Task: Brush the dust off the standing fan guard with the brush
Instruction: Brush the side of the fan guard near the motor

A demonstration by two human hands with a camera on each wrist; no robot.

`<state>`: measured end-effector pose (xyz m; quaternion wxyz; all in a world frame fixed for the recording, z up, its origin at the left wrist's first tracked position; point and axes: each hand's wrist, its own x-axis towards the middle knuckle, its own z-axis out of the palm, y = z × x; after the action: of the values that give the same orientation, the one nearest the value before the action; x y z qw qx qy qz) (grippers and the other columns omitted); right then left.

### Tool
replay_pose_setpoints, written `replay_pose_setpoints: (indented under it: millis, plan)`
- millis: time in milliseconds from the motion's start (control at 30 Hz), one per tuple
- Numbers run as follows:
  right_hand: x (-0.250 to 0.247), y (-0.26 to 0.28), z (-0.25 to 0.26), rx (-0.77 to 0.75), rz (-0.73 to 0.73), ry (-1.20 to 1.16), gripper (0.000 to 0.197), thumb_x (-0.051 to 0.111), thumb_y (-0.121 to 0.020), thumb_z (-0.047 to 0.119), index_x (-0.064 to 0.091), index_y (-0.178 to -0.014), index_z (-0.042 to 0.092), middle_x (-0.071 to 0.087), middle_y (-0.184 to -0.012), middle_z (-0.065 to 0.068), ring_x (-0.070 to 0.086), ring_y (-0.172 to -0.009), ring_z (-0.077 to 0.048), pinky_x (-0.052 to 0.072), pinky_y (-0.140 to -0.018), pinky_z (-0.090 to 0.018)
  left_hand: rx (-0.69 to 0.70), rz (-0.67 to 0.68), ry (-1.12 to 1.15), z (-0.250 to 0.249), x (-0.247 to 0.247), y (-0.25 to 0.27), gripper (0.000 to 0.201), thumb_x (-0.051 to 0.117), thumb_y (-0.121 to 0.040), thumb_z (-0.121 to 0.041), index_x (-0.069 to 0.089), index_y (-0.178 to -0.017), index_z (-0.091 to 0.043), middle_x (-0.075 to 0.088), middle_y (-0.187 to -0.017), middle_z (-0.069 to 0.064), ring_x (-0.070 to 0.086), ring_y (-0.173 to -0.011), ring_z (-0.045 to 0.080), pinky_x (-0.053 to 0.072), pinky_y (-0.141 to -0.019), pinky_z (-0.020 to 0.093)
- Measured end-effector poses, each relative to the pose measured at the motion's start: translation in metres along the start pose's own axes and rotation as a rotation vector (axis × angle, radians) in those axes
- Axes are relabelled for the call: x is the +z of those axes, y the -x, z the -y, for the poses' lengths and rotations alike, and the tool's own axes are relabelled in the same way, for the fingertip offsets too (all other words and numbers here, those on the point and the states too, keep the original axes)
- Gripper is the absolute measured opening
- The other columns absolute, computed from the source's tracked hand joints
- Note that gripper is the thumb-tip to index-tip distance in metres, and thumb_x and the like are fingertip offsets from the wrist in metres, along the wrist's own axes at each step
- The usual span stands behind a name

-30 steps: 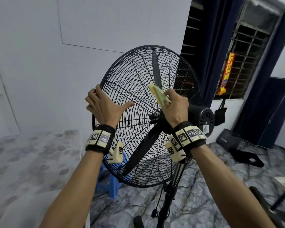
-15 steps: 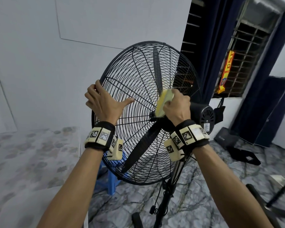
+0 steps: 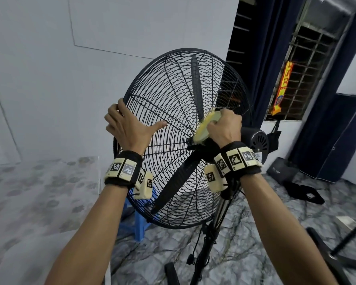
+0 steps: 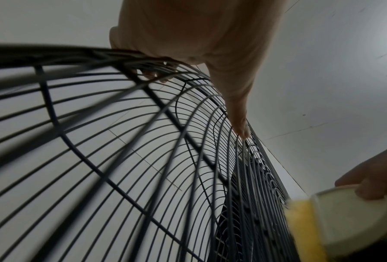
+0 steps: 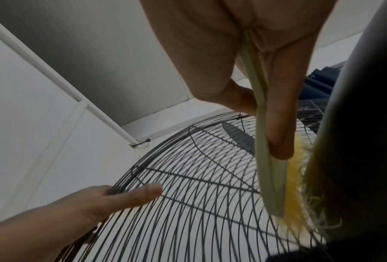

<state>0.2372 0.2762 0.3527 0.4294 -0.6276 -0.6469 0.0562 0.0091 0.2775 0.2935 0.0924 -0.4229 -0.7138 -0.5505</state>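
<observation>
The black wire fan guard point(image 3: 173, 95) stands upright in the middle of the head view. My left hand point(image 3: 127, 124) grips its left rim, fingers curled over the edge and thumb point(image 4: 237, 115) lying flat across the wires. My right hand point(image 3: 226, 128) holds the brush point(image 3: 203, 130), which has a pale handle point(image 5: 262, 141) and yellow bristles point(image 5: 298, 186). The bristles lie against the guard point(image 5: 199, 195) just above the hub, beside the dark motor housing point(image 3: 255, 140). From the left wrist, the brush point(image 4: 345, 221) shows at lower right.
The fan pole point(image 3: 210, 233) and a hanging cable run down to the marble floor. A blue stool point(image 3: 140, 223) stands behind the guard's lower left. A patterned mattress point(image 3: 29, 192) lies at left. A dark bag point(image 3: 282, 171), black cloth point(image 3: 304, 194) and black stand legs point(image 3: 327, 254) lie at right.
My right hand has swept the brush down the wires toward the hub and tilted it more upright. My left hand has kept its hold on the rim.
</observation>
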Motion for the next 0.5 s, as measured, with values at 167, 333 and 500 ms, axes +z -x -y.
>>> replay_pose_setpoints:
  millis: [167, 333, 500]
  plan:
    - [-0.001, 0.000, 0.002, 0.010, 0.149, 0.026, 0.027, 0.060, -0.089, 0.016, 0.068, -0.110, 0.001, 0.064, -0.112, -0.019, 0.059, -0.105, -0.031, 0.050, -0.093, -0.031, -0.006, 0.000, -0.014, -0.002, -0.001, -0.002, 0.138, 0.080, -0.046, -0.087, 0.036, -0.150, -0.008, 0.038, -0.150, 0.017, 0.037, -0.132, 0.036, 0.037, -0.102, 0.051]
    - [-0.008, 0.012, 0.009, -0.075, 0.002, 0.049, 0.044, 0.057, -0.095, 0.004, 0.053, -0.139, 0.007, 0.059, -0.123, -0.019, 0.058, -0.110, -0.032, 0.047, -0.090, -0.034, -0.001, -0.004, -0.015, -0.001, -0.001, 0.001, 0.139, 0.078, -0.045, -0.090, 0.036, -0.150, -0.008, 0.039, -0.148, 0.016, 0.037, -0.131, 0.035, 0.037, -0.101, 0.050]
    - [0.012, 0.023, 0.001, -0.258, 0.158, 0.148, 0.052, 0.058, -0.090, 0.006, 0.057, -0.140, 0.016, 0.067, -0.116, -0.014, 0.060, -0.107, -0.034, 0.050, -0.093, -0.037, 0.001, 0.002, -0.025, -0.003, 0.000, -0.002, 0.138, 0.080, -0.046, -0.088, 0.036, -0.150, -0.008, 0.039, -0.148, 0.017, 0.038, -0.131, 0.036, 0.037, -0.101, 0.051]
